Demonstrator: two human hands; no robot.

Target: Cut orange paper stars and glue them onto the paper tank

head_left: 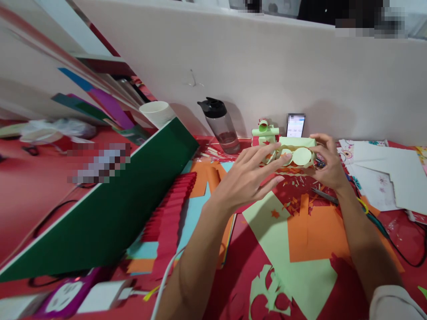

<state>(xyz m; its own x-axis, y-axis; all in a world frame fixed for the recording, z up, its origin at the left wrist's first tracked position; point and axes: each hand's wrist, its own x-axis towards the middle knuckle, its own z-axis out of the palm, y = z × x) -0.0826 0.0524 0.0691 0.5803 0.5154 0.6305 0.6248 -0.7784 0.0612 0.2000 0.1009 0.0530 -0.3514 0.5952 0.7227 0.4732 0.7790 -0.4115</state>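
Observation:
A light-green paper train (302,156) with round wheel discs, a small chimney and orange star cut-outs stands near the back wall. My right hand (328,164) holds its right end, thumb below and fingers at the top and side. My left hand (250,175) is stretched out with fingers apart in front of the train's left part, the fingertips at or very near a wheel disc. Whether they touch it I cannot tell. The left hand hides part of the train's front. Scissors (325,195) lie beside my right wrist.
Light-green (267,222) and orange paper (320,233) with scraps cover the red table. A green board (110,209) leans at left beside pleated red paper (170,218). A bottle (222,129) and a phone (295,126) stand at the back; white sheets (390,171) lie right.

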